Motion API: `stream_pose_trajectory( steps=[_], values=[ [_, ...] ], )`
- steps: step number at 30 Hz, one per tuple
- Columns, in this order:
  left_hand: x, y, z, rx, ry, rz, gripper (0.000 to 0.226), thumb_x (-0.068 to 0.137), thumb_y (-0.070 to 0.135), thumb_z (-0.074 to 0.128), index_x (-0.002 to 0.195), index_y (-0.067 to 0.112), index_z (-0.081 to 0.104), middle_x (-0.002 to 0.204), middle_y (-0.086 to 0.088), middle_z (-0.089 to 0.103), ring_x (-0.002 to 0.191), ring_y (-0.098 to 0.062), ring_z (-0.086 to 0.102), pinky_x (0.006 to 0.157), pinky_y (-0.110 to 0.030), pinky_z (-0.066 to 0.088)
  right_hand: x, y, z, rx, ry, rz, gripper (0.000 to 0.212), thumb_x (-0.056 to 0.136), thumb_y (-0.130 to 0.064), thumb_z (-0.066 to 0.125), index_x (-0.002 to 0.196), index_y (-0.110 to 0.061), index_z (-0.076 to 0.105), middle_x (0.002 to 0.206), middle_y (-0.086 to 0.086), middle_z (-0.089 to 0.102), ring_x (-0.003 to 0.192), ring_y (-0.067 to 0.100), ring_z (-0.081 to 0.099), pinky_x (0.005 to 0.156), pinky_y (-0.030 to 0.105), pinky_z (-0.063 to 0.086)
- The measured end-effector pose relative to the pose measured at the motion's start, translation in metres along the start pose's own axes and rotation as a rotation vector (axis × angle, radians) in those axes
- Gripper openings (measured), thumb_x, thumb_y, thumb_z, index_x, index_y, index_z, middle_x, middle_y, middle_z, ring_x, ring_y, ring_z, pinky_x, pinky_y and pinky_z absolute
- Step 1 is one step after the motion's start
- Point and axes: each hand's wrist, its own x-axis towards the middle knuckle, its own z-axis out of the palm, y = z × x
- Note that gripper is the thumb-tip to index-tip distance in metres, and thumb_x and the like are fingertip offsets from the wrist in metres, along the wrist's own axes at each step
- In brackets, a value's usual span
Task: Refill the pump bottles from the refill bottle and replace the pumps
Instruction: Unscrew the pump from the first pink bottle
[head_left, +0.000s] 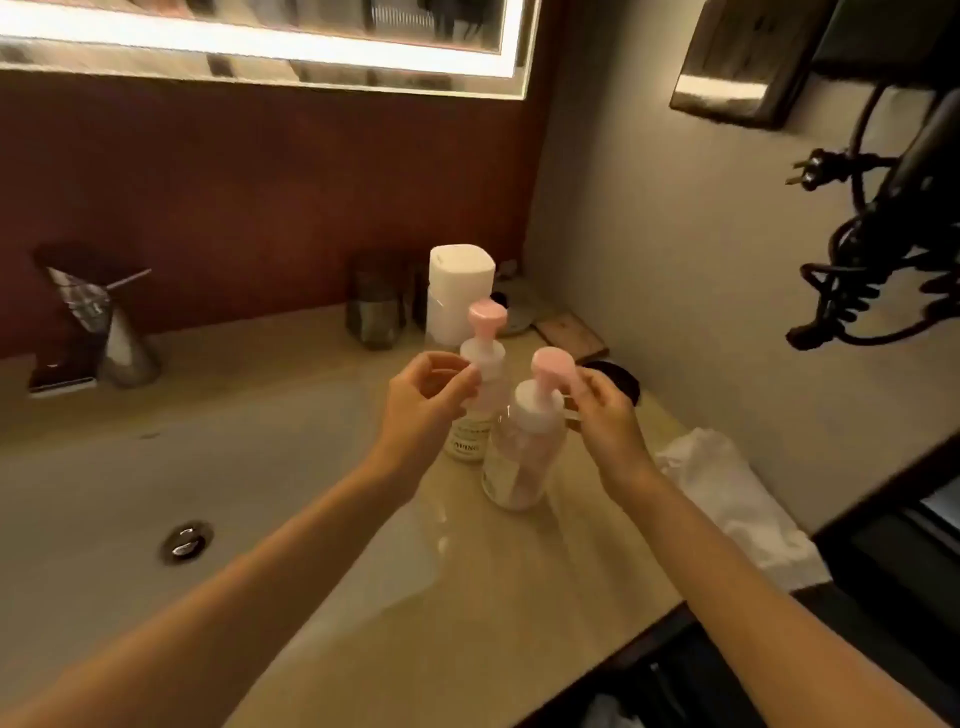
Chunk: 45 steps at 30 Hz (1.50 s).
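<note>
Two clear pump bottles with pink pump heads stand on the beige counter right of the basin. My left hand (426, 395) curls its thumb and fingers onto the white collar of the far pump bottle (475, 415). My right hand (605, 410) pinches the nozzle end of the pink pump on the near pump bottle (522, 457). Both pumps sit on their bottles. Behind them the refill bottle (457, 296) stands upright with its white cap on, touched by neither hand.
The basin (156, 467) with its drain (186, 540) and the faucet (98, 322) lie to the left. A dark glass (375, 306) stands by the back wall. A white cloth (727, 499) lies at the right, and a hair dryer with coiled cord (883, 234) hangs on the wall.
</note>
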Motion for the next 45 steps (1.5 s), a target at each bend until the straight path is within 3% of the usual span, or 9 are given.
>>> stream_pose_trajectory(
  steps=[8, 12, 17, 21, 26, 32, 37, 41, 45],
  values=[
    [-0.023, -0.047, 0.015, 0.073, -0.156, 0.221, 0.033, 0.091, 0.020, 0.056, 0.124, 0.016, 0.057, 0.116, 0.004, 0.062, 0.104, -0.006, 0.058, 0.078, -0.011, 0.050, -0.021, 0.024, 0.013, 0.090, -0.047, -0.117, 0.026, 0.099, -0.030, 0.037, 0.113, -0.026, 0.058, 0.098, -0.010, 0.061, 0.102, 0.013, 0.057, 0.093, 0.036, 0.048],
    [-0.047, -0.054, 0.007, 0.130, -0.162, 0.274, 0.042, 0.088, 0.023, 0.061, 0.129, 0.020, 0.052, 0.124, 0.006, 0.056, 0.112, -0.007, 0.053, 0.088, -0.019, 0.047, -0.050, 0.025, 0.013, 0.091, -0.032, -0.168, 0.023, 0.099, -0.028, 0.037, 0.104, -0.029, 0.059, 0.095, -0.010, 0.060, 0.100, 0.014, 0.057, 0.092, 0.036, 0.049],
    [-0.097, -0.059, -0.007, 0.142, -0.143, 0.319, 0.047, 0.082, 0.026, 0.066, 0.125, 0.027, 0.049, 0.119, 0.013, 0.053, 0.106, -0.002, 0.051, 0.068, -0.007, 0.045, -0.101, 0.026, 0.016, 0.072, -0.051, -0.188, 0.033, 0.099, -0.030, 0.035, 0.125, -0.019, 0.052, 0.106, -0.005, 0.056, 0.099, 0.013, 0.055, 0.083, 0.028, 0.048],
    [-0.130, -0.061, -0.024, 0.129, -0.151, 0.350, 0.052, 0.076, 0.030, 0.070, 0.122, 0.031, 0.045, 0.118, 0.015, 0.051, 0.110, -0.006, 0.052, 0.085, -0.018, 0.048, -0.137, 0.028, 0.022, 0.088, -0.086, -0.209, 0.028, 0.099, -0.032, 0.035, 0.118, -0.024, 0.053, 0.102, -0.007, 0.058, 0.099, 0.014, 0.057, 0.083, 0.028, 0.050],
    [-0.148, -0.070, -0.043, 0.169, -0.221, 0.247, 0.088, 0.065, 0.036, 0.076, 0.139, 0.030, 0.029, 0.132, 0.010, 0.045, 0.116, -0.011, 0.047, 0.092, -0.028, 0.045, -0.167, 0.027, 0.032, 0.115, -0.147, -0.250, 0.020, 0.099, -0.032, 0.034, 0.107, -0.029, 0.052, 0.089, -0.014, 0.059, 0.086, 0.007, 0.058, 0.071, 0.020, 0.049],
    [-0.149, -0.068, -0.052, 0.147, -0.281, 0.206, 0.066, 0.071, 0.024, 0.077, 0.124, 0.032, 0.039, 0.115, 0.012, 0.052, 0.106, -0.010, 0.052, 0.073, -0.014, 0.046, -0.174, 0.008, 0.037, 0.012, -0.022, -0.374, 0.030, 0.096, -0.039, 0.037, 0.112, -0.022, 0.056, 0.088, -0.017, 0.058, 0.080, 0.003, 0.058, 0.066, 0.012, 0.048],
    [-0.147, -0.071, -0.053, 0.155, -0.264, 0.218, 0.067, 0.070, 0.024, 0.077, 0.128, 0.025, 0.042, 0.118, 0.007, 0.053, 0.105, -0.010, 0.053, 0.073, -0.014, 0.046, -0.178, 0.001, 0.038, -0.113, 0.015, -0.488, 0.035, 0.084, -0.042, 0.059, 0.112, -0.022, 0.051, 0.101, -0.011, 0.054, 0.081, 0.002, 0.055, 0.058, 0.002, 0.044],
    [-0.145, -0.073, -0.053, 0.175, -0.243, 0.223, 0.074, 0.070, 0.027, 0.076, 0.134, 0.021, 0.039, 0.122, 0.008, 0.051, 0.109, -0.011, 0.051, 0.073, -0.014, 0.047, -0.180, 0.002, 0.040, -0.224, 0.038, -0.559, 0.050, 0.079, -0.035, 0.068, 0.122, -0.016, 0.050, 0.107, -0.007, 0.051, 0.088, 0.007, 0.052, 0.065, 0.006, 0.042],
    [-0.146, -0.075, -0.053, 0.168, -0.233, 0.232, 0.076, 0.069, 0.026, 0.077, 0.135, 0.022, 0.040, 0.118, 0.009, 0.053, 0.109, -0.011, 0.052, 0.072, -0.013, 0.046, -0.182, 0.000, 0.039, -0.147, -0.053, -0.497, 0.046, 0.087, -0.026, 0.062, 0.129, -0.018, 0.047, 0.114, -0.006, 0.056, 0.099, 0.009, 0.053, 0.072, 0.010, 0.044]
  ],
)
